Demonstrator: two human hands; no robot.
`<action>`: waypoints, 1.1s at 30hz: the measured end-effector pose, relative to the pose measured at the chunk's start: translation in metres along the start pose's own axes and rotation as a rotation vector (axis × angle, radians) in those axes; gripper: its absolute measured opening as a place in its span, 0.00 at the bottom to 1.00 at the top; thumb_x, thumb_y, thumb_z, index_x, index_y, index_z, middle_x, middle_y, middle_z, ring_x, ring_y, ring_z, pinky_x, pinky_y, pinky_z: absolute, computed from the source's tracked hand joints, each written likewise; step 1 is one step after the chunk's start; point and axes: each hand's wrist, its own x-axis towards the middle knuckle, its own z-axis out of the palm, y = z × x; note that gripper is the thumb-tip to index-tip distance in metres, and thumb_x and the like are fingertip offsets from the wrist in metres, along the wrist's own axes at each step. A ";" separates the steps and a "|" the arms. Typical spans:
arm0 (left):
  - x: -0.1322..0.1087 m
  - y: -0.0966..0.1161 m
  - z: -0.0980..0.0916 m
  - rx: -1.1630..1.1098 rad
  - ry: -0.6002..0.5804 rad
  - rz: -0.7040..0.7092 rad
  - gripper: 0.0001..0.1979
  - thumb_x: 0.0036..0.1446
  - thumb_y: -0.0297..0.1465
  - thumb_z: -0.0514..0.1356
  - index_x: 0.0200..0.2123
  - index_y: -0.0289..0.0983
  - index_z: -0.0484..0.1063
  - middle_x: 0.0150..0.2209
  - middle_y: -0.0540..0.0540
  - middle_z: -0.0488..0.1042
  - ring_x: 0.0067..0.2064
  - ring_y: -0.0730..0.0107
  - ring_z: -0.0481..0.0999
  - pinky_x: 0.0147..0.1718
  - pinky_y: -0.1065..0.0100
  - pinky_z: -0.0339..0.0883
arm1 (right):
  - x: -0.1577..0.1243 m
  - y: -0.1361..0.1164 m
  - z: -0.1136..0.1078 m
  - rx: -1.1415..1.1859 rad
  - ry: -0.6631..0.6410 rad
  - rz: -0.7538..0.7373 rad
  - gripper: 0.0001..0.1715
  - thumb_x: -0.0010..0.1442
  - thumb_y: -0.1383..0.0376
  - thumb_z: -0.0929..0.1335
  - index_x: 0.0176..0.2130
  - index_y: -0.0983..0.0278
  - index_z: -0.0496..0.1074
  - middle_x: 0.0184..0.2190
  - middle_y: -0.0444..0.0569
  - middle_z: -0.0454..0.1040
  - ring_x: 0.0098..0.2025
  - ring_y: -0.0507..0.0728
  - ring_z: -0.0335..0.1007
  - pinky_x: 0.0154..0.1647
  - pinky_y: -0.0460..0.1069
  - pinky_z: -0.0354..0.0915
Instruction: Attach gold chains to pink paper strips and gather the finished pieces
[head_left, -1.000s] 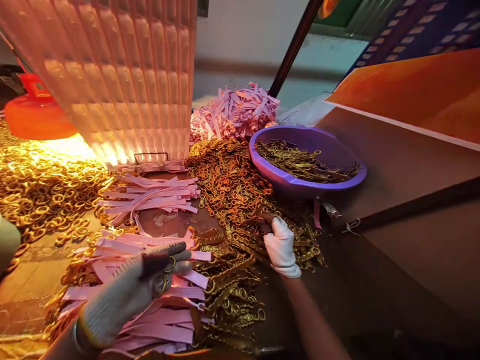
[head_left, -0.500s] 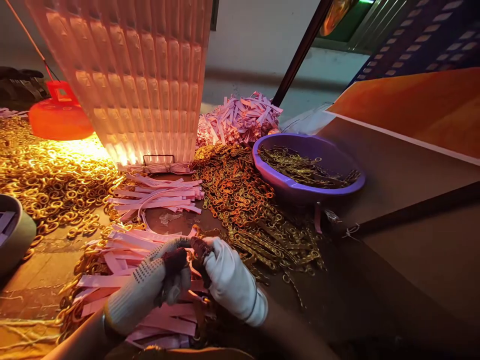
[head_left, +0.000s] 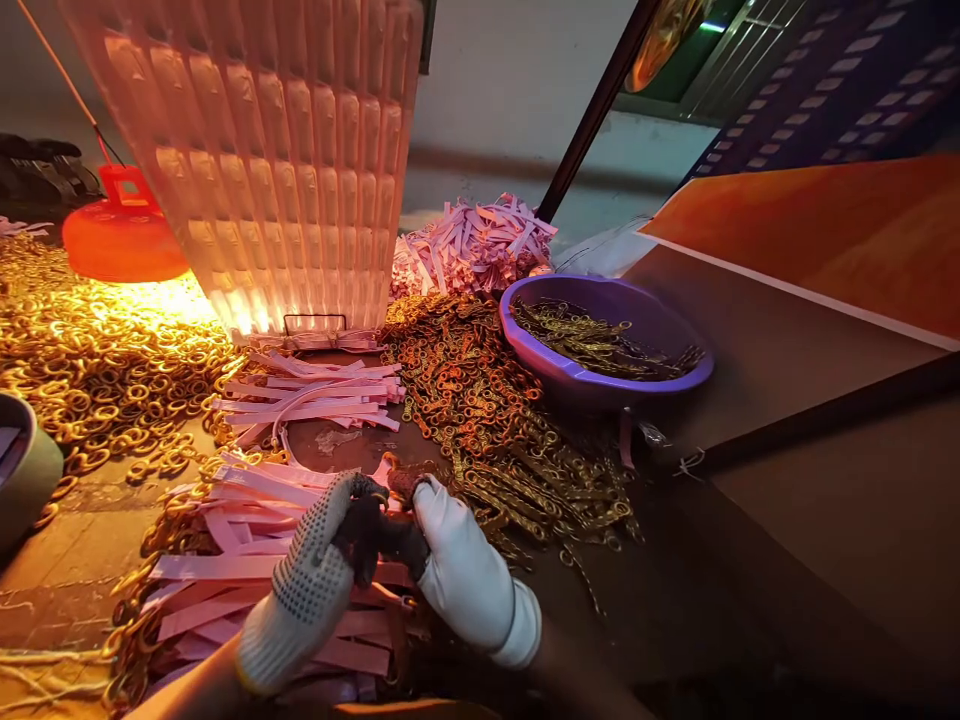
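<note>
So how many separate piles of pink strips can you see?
3: far pile behind the purple basin, middle pile below the ribbed panel, near pile under both gloved hands. More may be hidden.

Right hand [head_left: 457, 565] now against left hand [head_left: 319, 580]

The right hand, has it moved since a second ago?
Yes. The right hand left the pile of gold clasps near the purple bowl and came leftward to meet the left hand.
</note>
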 end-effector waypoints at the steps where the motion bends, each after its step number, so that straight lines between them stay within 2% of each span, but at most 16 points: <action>1: 0.000 -0.002 0.002 0.049 0.015 0.000 0.14 0.62 0.44 0.56 0.36 0.38 0.67 0.23 0.52 0.68 0.20 0.75 0.64 0.18 0.75 0.58 | 0.001 -0.003 0.001 0.022 -0.006 0.012 0.16 0.64 0.69 0.62 0.51 0.66 0.68 0.44 0.57 0.74 0.46 0.62 0.72 0.49 0.55 0.70; 3: 0.001 -0.004 0.004 0.112 0.014 -0.004 0.14 0.64 0.43 0.53 0.34 0.38 0.66 0.23 0.51 0.68 0.21 0.74 0.65 0.19 0.74 0.59 | 0.003 -0.006 0.005 0.042 -0.005 0.041 0.10 0.63 0.70 0.61 0.44 0.64 0.69 0.40 0.54 0.74 0.42 0.60 0.72 0.43 0.51 0.68; 5: 0.003 -0.005 0.001 0.197 -0.027 -0.006 0.14 0.64 0.42 0.51 0.34 0.39 0.66 0.23 0.50 0.68 0.21 0.73 0.65 0.20 0.73 0.59 | 0.003 -0.006 0.007 -0.010 0.013 0.065 0.10 0.60 0.72 0.61 0.40 0.64 0.68 0.37 0.52 0.73 0.38 0.59 0.70 0.38 0.50 0.63; 8: 0.007 -0.004 -0.010 0.475 -0.107 0.055 0.09 0.61 0.37 0.55 0.31 0.38 0.68 0.25 0.49 0.70 0.25 0.71 0.67 0.25 0.71 0.60 | 0.003 -0.002 0.007 -0.154 0.034 0.049 0.12 0.51 0.74 0.62 0.36 0.63 0.68 0.34 0.50 0.71 0.34 0.58 0.66 0.34 0.51 0.55; 10: 0.011 -0.003 -0.016 0.593 -0.160 0.099 0.07 0.58 0.32 0.57 0.28 0.38 0.68 0.25 0.49 0.71 0.27 0.71 0.67 0.28 0.71 0.59 | 0.004 0.001 0.005 -0.182 0.015 -0.008 0.08 0.47 0.71 0.64 0.32 0.62 0.66 0.31 0.48 0.70 0.31 0.57 0.63 0.31 0.51 0.50; 12: 0.016 -0.002 -0.019 0.549 -0.182 0.094 0.09 0.60 0.32 0.55 0.27 0.38 0.66 0.24 0.50 0.69 0.26 0.72 0.64 0.25 0.71 0.56 | 0.006 0.004 0.004 -0.171 0.030 -0.057 0.04 0.49 0.66 0.65 0.29 0.61 0.63 0.27 0.46 0.67 0.28 0.55 0.60 0.29 0.52 0.45; 15: 0.025 -0.002 -0.019 0.465 -0.184 0.080 0.08 0.62 0.31 0.52 0.30 0.38 0.66 0.26 0.50 0.69 0.27 0.72 0.63 0.25 0.72 0.55 | 0.008 0.007 0.005 -0.154 0.098 -0.052 0.09 0.56 0.60 0.64 0.27 0.61 0.61 0.24 0.46 0.65 0.26 0.55 0.58 0.29 0.52 0.42; 19: 0.034 -0.001 -0.016 0.505 -0.214 0.113 0.05 0.57 0.30 0.57 0.29 0.37 0.68 0.28 0.49 0.72 0.29 0.72 0.65 0.28 0.72 0.59 | 0.009 0.011 0.007 -0.186 0.051 -0.056 0.04 0.55 0.64 0.64 0.30 0.62 0.63 0.27 0.47 0.68 0.27 0.55 0.60 0.29 0.52 0.42; 21: 0.033 0.002 -0.011 0.371 -0.217 -0.026 0.11 0.59 0.36 0.55 0.26 0.38 0.64 0.22 0.51 0.66 0.22 0.75 0.61 0.21 0.73 0.54 | 0.009 0.011 0.008 -0.269 0.085 -0.106 0.02 0.54 0.65 0.64 0.30 0.62 0.64 0.27 0.48 0.69 0.28 0.56 0.60 0.29 0.52 0.41; 23: 0.031 0.005 -0.003 0.146 -0.199 -0.254 0.13 0.60 0.42 0.53 0.28 0.40 0.60 0.18 0.55 0.60 0.16 0.77 0.56 0.15 0.75 0.48 | 0.008 0.009 0.010 -0.337 0.181 -0.143 0.06 0.56 0.62 0.63 0.29 0.62 0.64 0.27 0.51 0.69 0.28 0.57 0.60 0.30 0.52 0.41; 25: 0.031 0.009 0.002 -0.031 -0.144 -0.440 0.15 0.59 0.45 0.55 0.31 0.41 0.58 0.19 0.57 0.59 0.16 0.78 0.57 0.15 0.77 0.49 | 0.009 0.009 0.012 -0.293 0.225 -0.114 0.10 0.60 0.60 0.62 0.30 0.62 0.64 0.27 0.51 0.69 0.28 0.57 0.61 0.29 0.52 0.42; 26: 0.035 0.010 0.003 -0.052 -0.125 -0.487 0.14 0.59 0.45 0.55 0.33 0.41 0.58 0.20 0.57 0.60 0.18 0.78 0.60 0.17 0.78 0.51 | 0.009 0.010 0.012 -0.232 0.201 -0.075 0.10 0.62 0.61 0.61 0.30 0.62 0.64 0.26 0.50 0.70 0.27 0.57 0.61 0.29 0.52 0.42; 28: 0.053 0.010 -0.001 0.140 -0.167 -0.432 0.12 0.61 0.43 0.52 0.34 0.41 0.60 0.22 0.55 0.62 0.20 0.77 0.63 0.19 0.77 0.56 | 0.012 0.016 0.009 -0.099 0.116 0.023 0.08 0.62 0.64 0.62 0.30 0.62 0.64 0.24 0.47 0.70 0.25 0.55 0.61 0.27 0.51 0.42; 30: 0.085 0.006 -0.011 0.530 -0.268 -0.234 0.12 0.63 0.39 0.47 0.34 0.39 0.65 0.23 0.51 0.66 0.21 0.74 0.66 0.21 0.74 0.62 | 0.017 0.024 0.004 -0.034 0.100 0.100 0.06 0.58 0.69 0.62 0.29 0.62 0.63 0.24 0.46 0.70 0.25 0.55 0.61 0.27 0.51 0.44; 31: 0.106 0.002 -0.017 0.671 -0.279 -0.145 0.13 0.63 0.38 0.48 0.33 0.38 0.68 0.24 0.49 0.68 0.23 0.72 0.67 0.24 0.71 0.65 | 0.019 0.028 0.002 -0.019 0.121 0.123 0.06 0.57 0.71 0.62 0.29 0.62 0.63 0.24 0.47 0.70 0.26 0.55 0.62 0.28 0.50 0.45; 33: 0.148 -0.007 -0.029 0.799 -0.214 -0.056 0.07 0.58 0.34 0.57 0.33 0.37 0.72 0.31 0.44 0.74 0.34 0.65 0.72 0.35 0.66 0.69 | 0.024 0.034 -0.002 0.020 0.164 0.143 0.07 0.55 0.73 0.61 0.30 0.62 0.63 0.27 0.48 0.71 0.28 0.55 0.63 0.29 0.49 0.49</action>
